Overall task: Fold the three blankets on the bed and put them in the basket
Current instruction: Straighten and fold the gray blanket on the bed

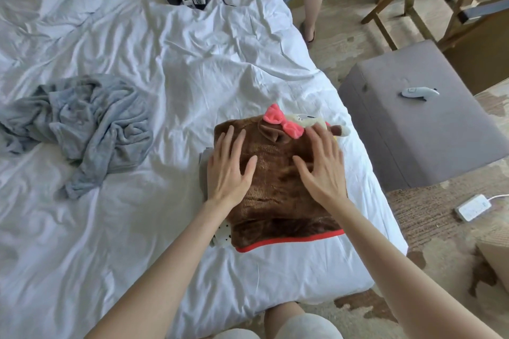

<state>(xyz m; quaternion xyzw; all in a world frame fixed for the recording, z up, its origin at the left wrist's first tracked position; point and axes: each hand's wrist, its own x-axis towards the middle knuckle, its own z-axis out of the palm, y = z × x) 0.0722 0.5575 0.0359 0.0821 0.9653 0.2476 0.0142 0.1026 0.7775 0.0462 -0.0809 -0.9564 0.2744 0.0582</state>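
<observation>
Now both flat: left hand (pixel 230 170) and right hand (pixel 321 165), fingers spread, press the folded brown blanket (pixel 275 195) under my palms, gripping nothing. Another folded layer (pixel 204 170) peeks out beneath. Grey blanket (pixel 91 124), well left of my left hand, lies unfolded. Basket not visible; packing looks undone.

Brown blanket (pixel 278 181), centre: plush fleece, deep nap with a slight sheen, red cloth edge binding. Pink bow (pixel 283 124) at its 12 o'clock: fuzzy matt fleece. Grey blanket (pixel 91 124), 9 o'clock: soft matt fleece. Bed sheet (pixel 192 63): thin white cloth, matt, creased. Ottoman (pixel 413 140), 3 o'clock: grey upholstery cloth, matt. Controller (pixel 418 91) on it: smooth plastic. Power strip (pixel 472 207), 4 o'clock: smooth white plastic. Carpet (pixel 424 217): rough, mottled pile.
</observation>
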